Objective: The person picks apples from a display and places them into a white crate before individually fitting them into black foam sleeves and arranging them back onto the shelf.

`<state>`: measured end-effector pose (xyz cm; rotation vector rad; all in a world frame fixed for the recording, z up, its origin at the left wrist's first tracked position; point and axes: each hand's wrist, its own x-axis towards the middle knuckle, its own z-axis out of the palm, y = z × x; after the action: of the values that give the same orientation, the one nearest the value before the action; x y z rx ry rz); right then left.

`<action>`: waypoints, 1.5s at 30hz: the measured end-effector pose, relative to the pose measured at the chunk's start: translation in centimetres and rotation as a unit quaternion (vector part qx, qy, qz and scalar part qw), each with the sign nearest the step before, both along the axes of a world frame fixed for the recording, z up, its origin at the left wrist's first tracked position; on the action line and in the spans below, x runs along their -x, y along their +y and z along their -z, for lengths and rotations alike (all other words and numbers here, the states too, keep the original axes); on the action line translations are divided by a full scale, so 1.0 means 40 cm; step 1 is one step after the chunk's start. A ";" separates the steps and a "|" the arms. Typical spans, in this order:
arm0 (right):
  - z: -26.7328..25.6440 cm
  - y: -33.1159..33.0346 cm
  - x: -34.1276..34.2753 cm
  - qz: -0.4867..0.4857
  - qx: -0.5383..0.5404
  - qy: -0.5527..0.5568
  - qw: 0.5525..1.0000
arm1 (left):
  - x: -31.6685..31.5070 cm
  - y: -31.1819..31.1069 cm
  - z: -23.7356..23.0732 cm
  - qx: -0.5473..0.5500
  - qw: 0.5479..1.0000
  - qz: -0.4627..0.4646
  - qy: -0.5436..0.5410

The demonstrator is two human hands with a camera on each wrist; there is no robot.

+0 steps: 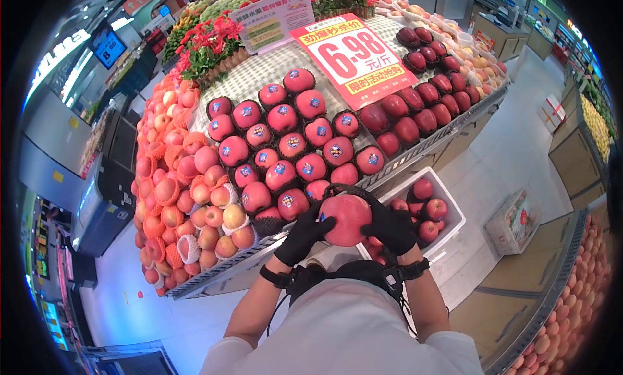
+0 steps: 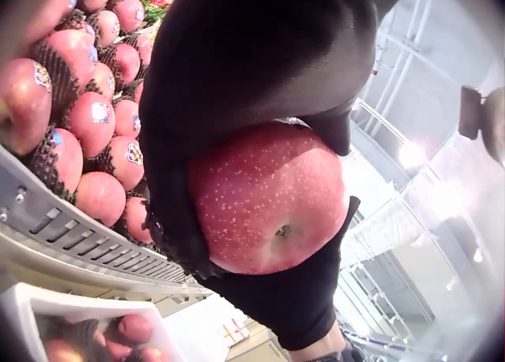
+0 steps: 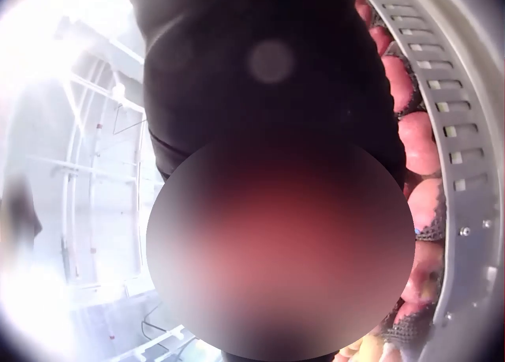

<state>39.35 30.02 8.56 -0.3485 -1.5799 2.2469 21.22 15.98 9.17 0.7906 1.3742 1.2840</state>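
Note:
A large red apple [image 1: 346, 220] is held between both black-gloved hands in front of the torso, near the display's front edge. The left hand [image 1: 304, 233] grips its left side with the thumb on the near face; the right hand [image 1: 391, 230] grips its right side. Dark mesh shows behind the apple in the head view. In the left wrist view the apple [image 2: 268, 200] shows its speckled skin and a hollow, with the left hand [image 2: 260, 54] curled round it. The right wrist view has the right hand [image 3: 268, 78] above a blurred red area.
Rows of stickered apples [image 1: 292, 145] in dark mesh lie on the sloped stand behind a slotted metal rail [image 1: 227, 266]. Darker red apples [image 1: 425, 120] lie right of a price sign [image 1: 354, 60]. A white foam box [image 1: 454, 213] with apples stands below, right of the hands.

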 end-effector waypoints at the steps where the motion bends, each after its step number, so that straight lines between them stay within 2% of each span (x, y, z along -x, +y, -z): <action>1: 0.011 -0.003 -0.006 0.021 -0.007 -0.018 1.000 | -0.003 -0.001 -0.020 0.010 0.999 -0.015 -0.043; 2: 0.023 -0.011 -0.012 0.031 0.008 -0.012 0.999 | -0.005 -0.001 -0.032 0.019 0.996 -0.029 -0.085; 5: 0.046 -0.018 -0.018 0.049 0.017 0.001 0.999 | -0.008 0.008 -0.042 0.018 0.998 0.012 0.052; 8: 0.068 -0.014 -0.027 0.037 -0.022 -0.007 0.999 | -0.029 0.023 -0.059 0.003 0.986 0.004 0.164; 11: 0.092 0.000 -0.043 0.046 -0.088 -0.085 0.991 | -0.043 0.039 -0.044 0.001 0.985 -0.015 0.171; 12: 0.084 -0.002 -0.046 0.072 -0.143 -0.149 0.976 | -0.044 0.043 -0.055 0.011 0.994 -0.027 0.110; 14: 0.100 -0.010 -0.050 0.139 -0.204 -0.178 0.952 | -0.049 0.048 -0.082 0.032 0.998 -0.051 -0.015; 17: 0.131 -0.035 -0.050 0.258 -0.184 -0.089 0.944 | -0.023 0.067 0.037 -0.004 0.968 -0.084 0.235; 19: 0.063 -0.047 -0.039 0.331 -0.119 -0.045 0.935 | -0.041 0.071 0.049 -0.031 0.945 -0.112 0.306; 20: 0.066 -0.041 -0.037 0.344 -0.135 -0.065 0.927 | -0.051 0.074 0.053 -0.044 0.931 -0.123 0.342; 23: 0.099 -0.028 -0.036 0.382 -0.204 -0.119 0.894 | -0.076 0.092 0.052 -0.053 0.942 -0.137 0.301; 25: 0.122 -0.019 -0.029 0.403 -0.284 -0.143 0.858 | -0.071 0.099 0.048 -0.092 0.967 -0.103 0.214; 28: 0.136 -0.026 -0.027 0.441 -0.282 -0.144 0.840 | -0.064 0.093 0.026 -0.100 0.991 -0.068 0.060; 29: 0.137 -0.026 -0.026 0.439 -0.273 -0.135 0.846 | -0.062 0.090 0.019 -0.094 0.994 -0.059 0.005; 32: 0.134 -0.025 -0.026 0.431 -0.251 -0.112 0.859 | -0.048 0.081 0.067 -0.108 0.993 -0.047 -0.021; 33: 0.123 -0.028 -0.023 0.430 -0.249 -0.104 0.862 | -0.047 0.081 0.088 -0.122 0.986 -0.045 0.104; 35: 0.089 -0.040 -0.012 0.435 -0.240 -0.086 0.864 | -0.043 0.084 0.125 -0.144 0.926 -0.041 0.348; 36: 0.062 -0.050 -0.002 0.442 -0.232 -0.076 0.863 | -0.042 0.090 0.131 -0.162 0.980 -0.062 0.101; 37: 0.049 -0.055 0.003 0.449 -0.224 -0.066 0.862 | -0.039 0.098 0.137 -0.171 0.970 -0.079 -0.152; 38: 0.051 -0.053 0.003 0.440 -0.252 -0.086 0.858 | -0.039 0.102 0.143 -0.168 0.898 -0.091 -0.395; 40: 0.051 -0.051 0.004 0.416 -0.288 -0.119 0.854 | -0.054 0.098 0.132 -0.132 0.969 -0.108 -0.177; 41: 0.048 -0.052 0.005 0.402 -0.298 -0.131 0.856 | -0.063 0.095 0.126 -0.110 0.985 -0.115 -0.064; 44: 0.037 -0.057 0.005 0.362 -0.280 -0.139 0.878 | -0.091 0.098 0.098 -0.137 0.984 -0.109 -0.021; 45: 0.064 -0.058 0.001 0.353 -0.280 -0.136 0.882 | -0.093 0.097 0.090 -0.152 0.978 -0.128 -0.058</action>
<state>39.31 27.72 5.99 -0.9193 -1.7668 1.1736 24.93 19.86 5.55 0.7434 1.2298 1.7446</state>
